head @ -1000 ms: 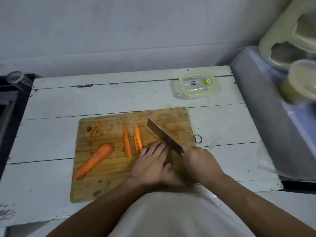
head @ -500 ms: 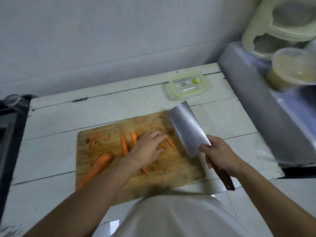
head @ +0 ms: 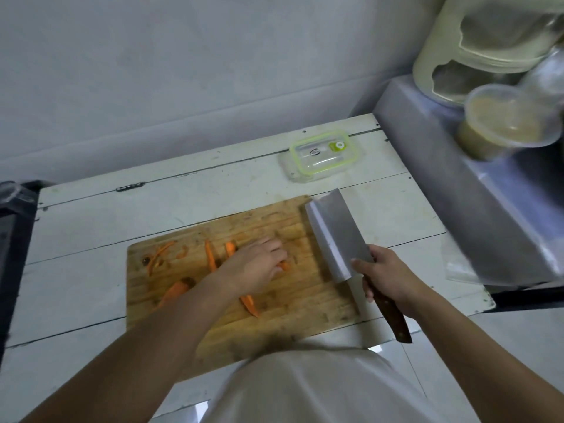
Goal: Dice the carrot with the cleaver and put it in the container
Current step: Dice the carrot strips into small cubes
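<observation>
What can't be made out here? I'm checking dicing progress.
- Head view: the left hand covers the carrot strips under it.
- The left forearm hides most of the carrot half.
- Container: contents unclear under its lid.
- Tub at right: blurred.

The person is wearing a plain white top [head: 308, 389], showing nearest the cutting board's [head: 290, 319] front edge; 2 forearms are reaching bare past it, with no sleeves, rings or watch showing on either
</observation>
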Action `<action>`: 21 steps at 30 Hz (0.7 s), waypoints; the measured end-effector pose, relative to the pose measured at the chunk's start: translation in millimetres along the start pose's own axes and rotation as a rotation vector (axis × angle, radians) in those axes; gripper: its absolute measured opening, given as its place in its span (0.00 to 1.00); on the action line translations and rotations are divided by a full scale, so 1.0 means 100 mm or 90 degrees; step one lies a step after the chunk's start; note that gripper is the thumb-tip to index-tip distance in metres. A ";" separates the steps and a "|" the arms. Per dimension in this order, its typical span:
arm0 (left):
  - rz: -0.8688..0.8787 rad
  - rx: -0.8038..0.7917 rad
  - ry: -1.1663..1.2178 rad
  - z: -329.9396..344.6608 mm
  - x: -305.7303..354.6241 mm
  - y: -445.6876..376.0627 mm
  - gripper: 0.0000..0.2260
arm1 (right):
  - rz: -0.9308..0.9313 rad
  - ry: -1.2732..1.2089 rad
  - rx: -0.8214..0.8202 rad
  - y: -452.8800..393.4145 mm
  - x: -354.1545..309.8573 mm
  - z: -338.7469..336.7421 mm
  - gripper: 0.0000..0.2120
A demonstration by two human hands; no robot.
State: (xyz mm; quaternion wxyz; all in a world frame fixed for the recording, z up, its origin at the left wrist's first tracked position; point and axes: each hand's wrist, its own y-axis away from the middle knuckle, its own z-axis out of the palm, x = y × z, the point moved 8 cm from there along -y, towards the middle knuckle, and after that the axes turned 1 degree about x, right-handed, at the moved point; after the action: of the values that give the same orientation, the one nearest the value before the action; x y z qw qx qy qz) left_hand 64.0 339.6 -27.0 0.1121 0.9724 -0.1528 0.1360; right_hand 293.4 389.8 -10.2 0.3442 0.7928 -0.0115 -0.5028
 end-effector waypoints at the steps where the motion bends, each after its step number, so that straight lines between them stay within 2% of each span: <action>1: -0.033 0.017 0.009 0.00 -0.02 0.03 0.10 | 0.002 0.021 0.005 0.01 -0.01 0.01 0.04; 5: -0.245 0.141 0.133 0.04 0.06 0.15 0.08 | -0.021 0.158 0.027 0.05 -0.05 0.09 0.03; 7: -0.297 0.199 0.164 0.06 0.15 0.21 0.12 | -0.043 0.223 0.040 0.06 -0.07 0.16 0.05; 9: -0.333 0.238 0.175 0.08 0.17 0.28 0.16 | -0.068 0.288 0.065 0.06 -0.08 0.20 0.11; 11: -0.367 0.249 0.197 0.10 0.13 0.35 0.17 | -0.099 0.357 0.079 0.08 -0.09 0.25 0.10; 14: -0.394 0.252 0.219 0.12 0.10 0.41 0.13 | -0.138 0.474 0.083 0.12 -0.12 0.36 0.05; 21: -0.411 0.243 0.248 0.14 0.10 0.31 0.07 | -0.142 0.562 0.088 0.10 -0.24 0.70 0.09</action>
State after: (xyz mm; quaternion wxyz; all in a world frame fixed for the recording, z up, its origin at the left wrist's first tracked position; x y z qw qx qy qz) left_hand 66.1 305.0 -32.1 -0.0064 0.9297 0.2118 0.3012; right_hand 228.1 353.2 -3.4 0.2063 0.9487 0.1879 -0.1485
